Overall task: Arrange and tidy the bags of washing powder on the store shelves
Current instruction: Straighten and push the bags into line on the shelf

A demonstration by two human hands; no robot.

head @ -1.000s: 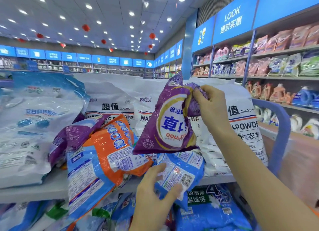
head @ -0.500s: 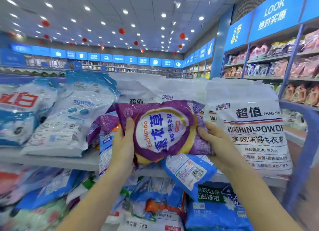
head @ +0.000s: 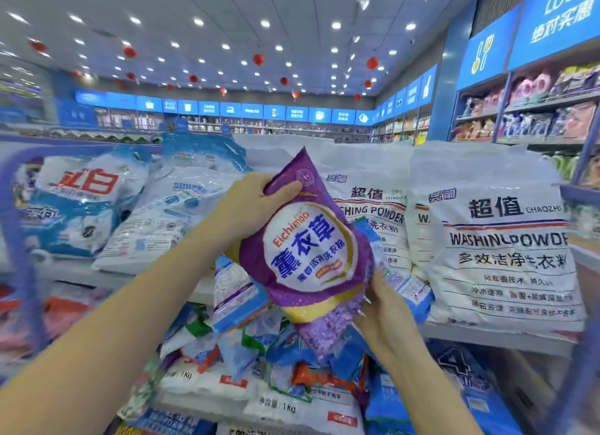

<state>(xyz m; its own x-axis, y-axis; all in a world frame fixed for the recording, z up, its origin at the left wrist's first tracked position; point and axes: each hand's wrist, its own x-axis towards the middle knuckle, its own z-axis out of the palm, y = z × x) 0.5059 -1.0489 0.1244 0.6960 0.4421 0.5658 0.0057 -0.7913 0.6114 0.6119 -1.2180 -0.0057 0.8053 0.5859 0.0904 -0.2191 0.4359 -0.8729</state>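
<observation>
Currently the left hand (head: 256,204) is curled round the top corner of the purple bag (head: 308,249). The lower right edge is propped by the right hand (head: 388,317), whose fingertips are hidden behind the bag. The bag is held tilted, label out, clear of the jumbled heap (head: 259,353) below, probably to be turned upright. A slot on the upper shelf (head: 487,335), left of the big white bags (head: 506,239), is judged likely.

A single wide-angle head view faces forward, close to the shelf (head: 487,339), taking in the ceiling (head: 292,9) above.
</observation>
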